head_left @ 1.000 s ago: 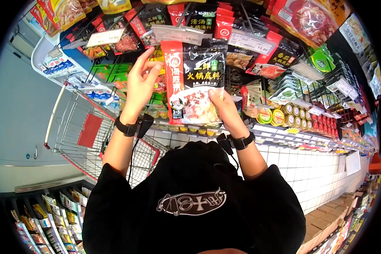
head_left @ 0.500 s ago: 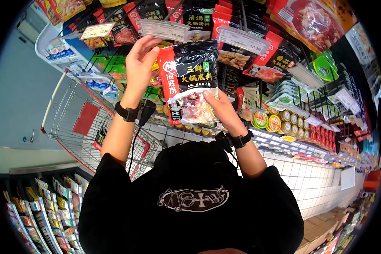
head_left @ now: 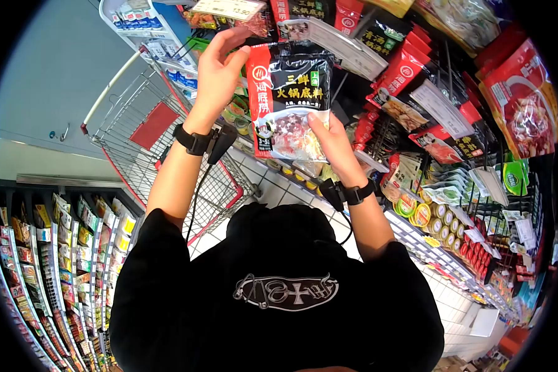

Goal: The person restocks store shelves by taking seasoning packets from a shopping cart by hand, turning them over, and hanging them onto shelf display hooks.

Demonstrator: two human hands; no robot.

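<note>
My right hand grips a red and black packet of hot pot soup base by its lower right side, thumb across the front. The packet is upright, its printed front facing me, with a bowl of food pictured on it. Beside its upper left corner is my left hand, fingers stretched and apart from the thumb. The thumb tip is at the packet's edge; whether it touches is hard to tell. Behind the packet hang similar soup base packets on the shelf hooks, with price tags in front.
A wire shopping cart with a red panel stands to the left. Cans and green packets line the shelves at right. Another rack of packaged goods is at lower left. White floor tiles run along the shelf.
The view has turned, so the shelf appears shifted right and the cart nearer. Both hands and the packet sit slightly higher in view. The right hand's hold is unchanged.
</note>
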